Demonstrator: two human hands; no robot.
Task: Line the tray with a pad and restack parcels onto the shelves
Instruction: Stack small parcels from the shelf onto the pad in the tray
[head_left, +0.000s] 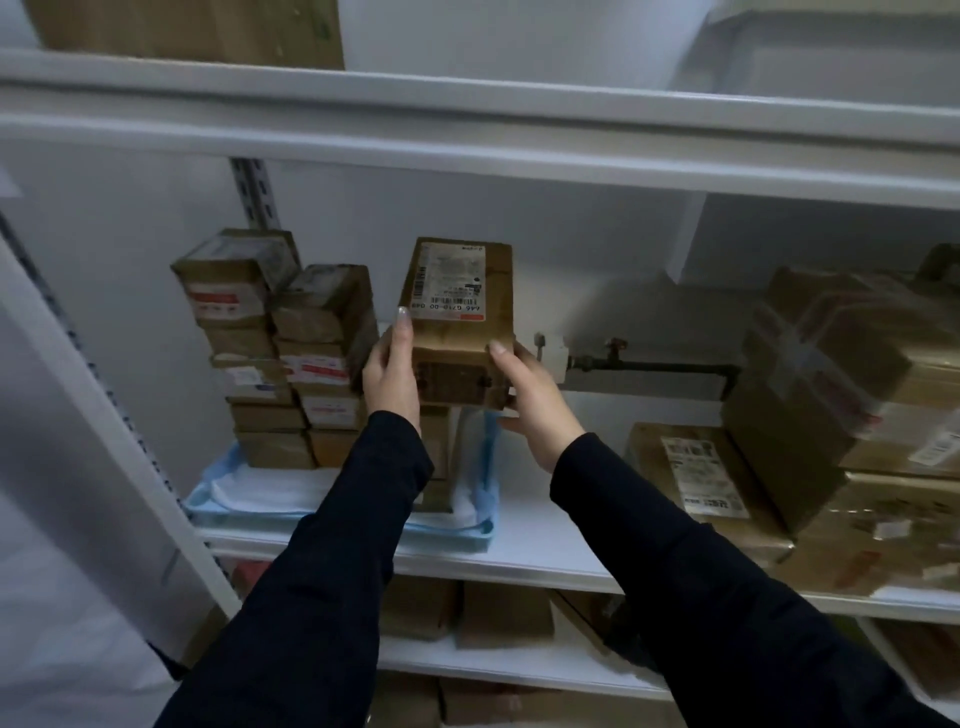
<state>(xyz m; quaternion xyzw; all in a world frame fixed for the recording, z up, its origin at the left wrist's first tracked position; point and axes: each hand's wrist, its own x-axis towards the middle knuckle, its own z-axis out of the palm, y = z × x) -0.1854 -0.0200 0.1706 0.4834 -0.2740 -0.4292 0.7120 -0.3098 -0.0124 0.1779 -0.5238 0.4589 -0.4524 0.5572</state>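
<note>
Parcels (275, 353) stood in two leaning brown columns to the left of the left hand (390, 375), their bases on the white pad (270, 488) that lined the pale blue tray (447, 536) on the shelf (545, 556). Between the two hands was the held parcel (457, 322), a small cardboard box wrapped in glossy tape, its long axis running away from the person and tilted upward, the white label on its upper face. The left hand clasped its left side and the right hand (537, 402) its right side and underside, both closed on it, about equally near. It hung above the tray's right part, just right of the nearer column. Setting it down would probably mean lowering it straight toward the pad below the hands; what lay beneath it was partly hidden. Right of the right hand, well apart, larger taped boxes (810, 415) were heaped, creased and shiny.
</note>
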